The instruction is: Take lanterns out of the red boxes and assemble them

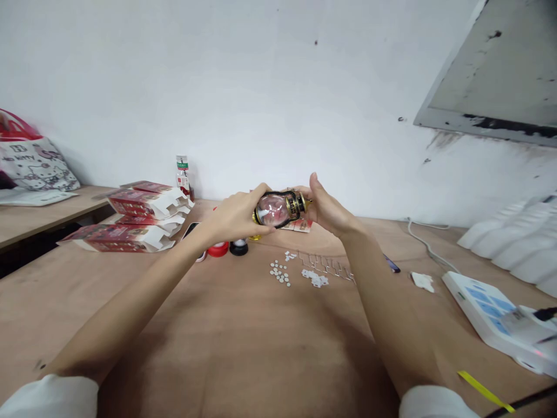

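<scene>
A small lantern (274,209) with a clear globe and a black-and-gold frame lies on its side in the air above the table. My left hand (239,215) is closed around its base end. Beside the gold cap, my right hand (328,209) has its thumb raised and apart, its other fingers partly hidden behind the lantern's top. Below are small white round pieces (279,273), white flat pieces (315,278) and a row of bent wire handles (326,264). Behind my left forearm stand a red lantern part (218,249) and a black one (238,247).
Red-and-white printed boxes (130,223) are stacked at the left, near a small bottle (183,177). A patterned bag (37,162) sits far left. At the right are a white power strip (491,313) with a cord, white foam-like trays (517,244) and a yellow strip (485,390).
</scene>
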Available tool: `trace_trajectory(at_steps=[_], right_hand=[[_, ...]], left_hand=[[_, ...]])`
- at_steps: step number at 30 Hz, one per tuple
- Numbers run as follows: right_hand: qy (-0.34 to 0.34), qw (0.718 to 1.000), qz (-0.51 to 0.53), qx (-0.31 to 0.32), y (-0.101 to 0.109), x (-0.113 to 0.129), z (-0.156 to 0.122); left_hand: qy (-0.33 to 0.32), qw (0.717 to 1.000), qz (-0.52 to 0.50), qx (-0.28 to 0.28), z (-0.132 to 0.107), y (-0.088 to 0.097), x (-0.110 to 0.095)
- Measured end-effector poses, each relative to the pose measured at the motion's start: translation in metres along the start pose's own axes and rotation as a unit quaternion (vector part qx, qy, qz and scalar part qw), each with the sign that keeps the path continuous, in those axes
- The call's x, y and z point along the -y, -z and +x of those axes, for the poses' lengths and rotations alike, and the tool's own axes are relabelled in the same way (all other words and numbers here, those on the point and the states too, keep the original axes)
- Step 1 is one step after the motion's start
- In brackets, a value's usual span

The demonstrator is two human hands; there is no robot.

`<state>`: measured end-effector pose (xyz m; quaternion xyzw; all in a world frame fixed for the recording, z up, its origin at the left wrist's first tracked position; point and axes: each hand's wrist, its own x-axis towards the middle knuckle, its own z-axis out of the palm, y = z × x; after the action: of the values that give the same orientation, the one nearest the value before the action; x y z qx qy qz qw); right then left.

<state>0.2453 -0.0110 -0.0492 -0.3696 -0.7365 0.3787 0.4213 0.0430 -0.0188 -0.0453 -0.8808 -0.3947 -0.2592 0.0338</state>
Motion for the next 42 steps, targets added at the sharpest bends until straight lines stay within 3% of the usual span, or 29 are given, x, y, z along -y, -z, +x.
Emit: trace_trajectory(at_steps=[4, 12, 17, 20, 24, 30, 33, 39, 42], right_hand=[[0.023, 0.999, -0.012, -0.036, -0.006, 0.001, 0.001], [0.059, 0.973, -0.066, -0.212, -0.022, -0.014, 0.012], [0.091, 0.931, -0.137, -0.327, -0.031, -0.015, 0.013], [0.149, 0.901, -0.197, -0.357, -0.037, -0.013, 0.011], [0.188, 0.879, -0.244, -0.363, -0.038, -0.011, 0.007], [0.16, 0.876, -0.276, -0.36, -0.036, 0.0, 0.0], [0.144, 0.892, -0.257, -0.343, -0.035, 0.004, 0.0], [0.088, 0.95, -0.145, -0.261, -0.026, -0.002, 0.01], [0.055, 0.961, -0.127, -0.239, -0.022, -0.004, 0.012]], left_hand=[[0.025, 0.999, 0.022, -0.006, -0.001, 0.0, -0.006], [0.059, 0.997, 0.048, 0.0, -0.001, -0.005, -0.01], [0.058, 0.998, 0.019, -0.004, 0.0, -0.009, -0.012], [0.067, 0.998, -0.006, -0.002, -0.001, -0.01, -0.016], [0.085, 0.996, -0.026, -0.005, -0.002, -0.01, -0.023], [0.097, 0.994, -0.043, -0.032, -0.004, -0.011, -0.029], [0.103, 0.993, -0.034, -0.039, -0.005, -0.011, -0.031], [0.11, 0.993, -0.024, -0.037, -0.004, -0.016, -0.029], [0.108, 0.993, -0.012, -0.038, -0.002, -0.021, -0.027]])
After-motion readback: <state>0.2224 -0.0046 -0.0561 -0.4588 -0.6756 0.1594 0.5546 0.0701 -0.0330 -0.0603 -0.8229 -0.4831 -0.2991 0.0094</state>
